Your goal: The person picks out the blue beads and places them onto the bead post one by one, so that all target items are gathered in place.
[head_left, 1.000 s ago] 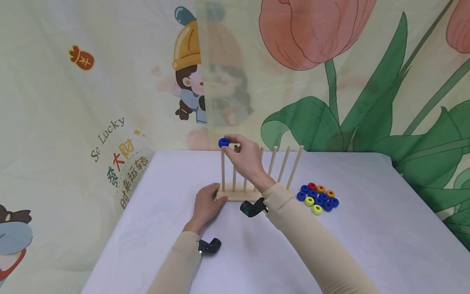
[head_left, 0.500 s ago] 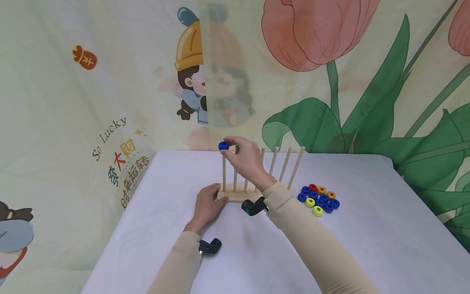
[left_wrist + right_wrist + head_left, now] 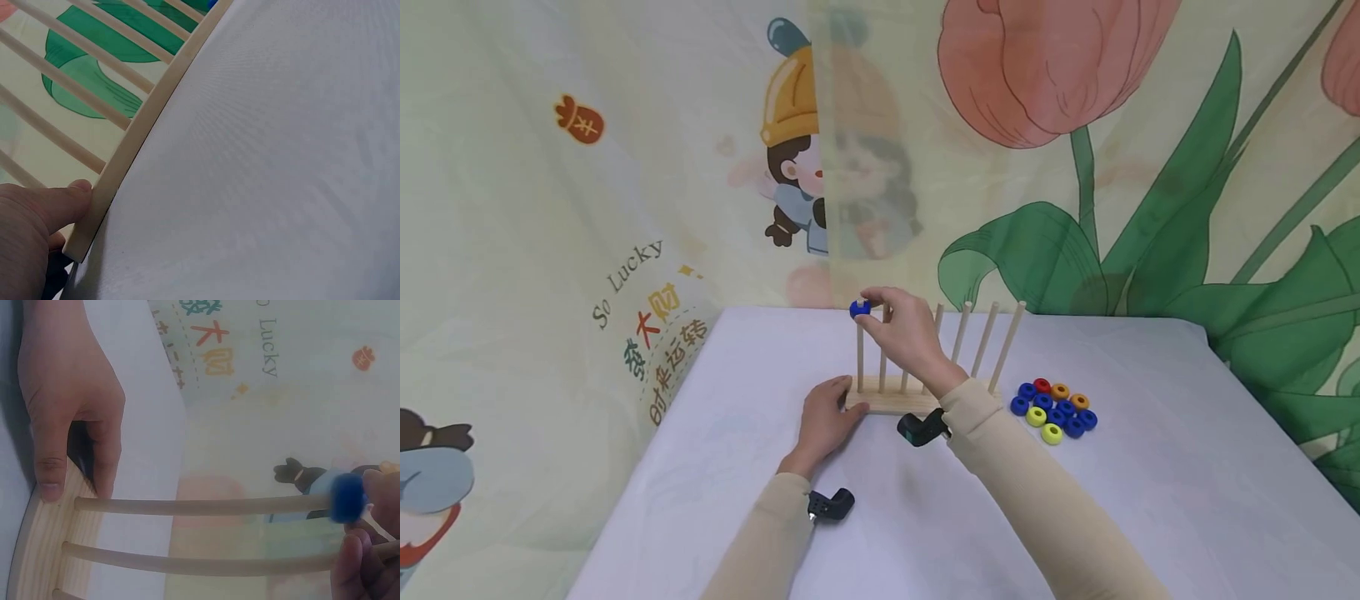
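My right hand (image 3: 910,332) pinches a blue bead (image 3: 859,310) between thumb and fingers. The bead is round the top of the leftmost peg (image 3: 861,354), whose tip pokes out just above it. In the right wrist view the blue bead (image 3: 347,499) is blurred, on the peg's end. The pegs stand in a row on a pale wooden base (image 3: 887,403); my right hand and forearm cover part of them. With thumb in front and fingers behind, my left hand (image 3: 826,423) grips the base's left end. In the left wrist view its thumb lies against the base (image 3: 119,162).
Loose beads lie in a cluster right of the rack: several blue beads (image 3: 1056,417), one red bead (image 3: 1042,386), two orange beads (image 3: 1060,391) and two yellow beads (image 3: 1052,433). A white cloth (image 3: 880,533) covers the table; a printed curtain (image 3: 700,125) hangs behind it.
My right hand has lowered slightly with the blue bead, and the peg's tip now shows above it. My left hand keeps its grip on the base. The view has shifted a little.
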`<state>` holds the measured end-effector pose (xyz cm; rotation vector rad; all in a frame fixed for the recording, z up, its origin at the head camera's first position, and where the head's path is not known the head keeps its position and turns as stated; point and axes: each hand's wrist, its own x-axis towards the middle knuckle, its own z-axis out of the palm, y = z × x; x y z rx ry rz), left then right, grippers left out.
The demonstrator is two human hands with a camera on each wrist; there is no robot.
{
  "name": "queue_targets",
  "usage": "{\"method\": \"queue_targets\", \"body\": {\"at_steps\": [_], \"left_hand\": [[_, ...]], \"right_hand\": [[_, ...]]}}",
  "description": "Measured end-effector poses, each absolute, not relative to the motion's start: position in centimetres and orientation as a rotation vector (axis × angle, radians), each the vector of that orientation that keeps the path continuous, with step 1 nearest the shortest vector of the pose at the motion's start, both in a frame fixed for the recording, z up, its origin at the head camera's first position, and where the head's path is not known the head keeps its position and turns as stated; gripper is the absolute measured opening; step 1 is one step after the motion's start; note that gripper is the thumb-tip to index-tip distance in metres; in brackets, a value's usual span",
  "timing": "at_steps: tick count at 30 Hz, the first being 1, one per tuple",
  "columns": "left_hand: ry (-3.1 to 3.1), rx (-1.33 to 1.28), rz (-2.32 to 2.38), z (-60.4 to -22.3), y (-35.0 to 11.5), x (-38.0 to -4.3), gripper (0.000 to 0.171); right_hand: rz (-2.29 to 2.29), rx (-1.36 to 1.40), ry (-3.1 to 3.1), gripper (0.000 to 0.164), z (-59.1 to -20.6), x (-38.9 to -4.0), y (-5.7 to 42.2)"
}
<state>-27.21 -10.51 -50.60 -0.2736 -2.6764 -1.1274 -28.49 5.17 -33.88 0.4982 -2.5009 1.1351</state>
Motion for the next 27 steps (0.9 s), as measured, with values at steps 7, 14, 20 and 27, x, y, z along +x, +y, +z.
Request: {"method": "queue_targets", "body": {"at_steps": [7,14,20,27], "left_hand": [[-2.667,-0.288,-1.126,-50.5,-10.5,-27.1,0.058],[-2.663,-0.297,-1.126,-50.5,-10.6,-27.1,0.058],[-2.657,-0.296,-1.13,-50.6,-10.5,-27.0,0.057],[-2.637,-0.311,-1.134,-50.3,-10.6,-26.9,0.055]], "right_hand": [[1.182,0.497,-2.469,0.033,-34.3,-28.1,5.4],[1.353,0.464,-2.351,0.028,-34.4,-27.3,6.0],[1.45,0.466,-2.171,0.023,-34.5,-26.2,7.3],[1.438,0.348,-2.135,0.019,-37.4,-24.5,9.6]]}}
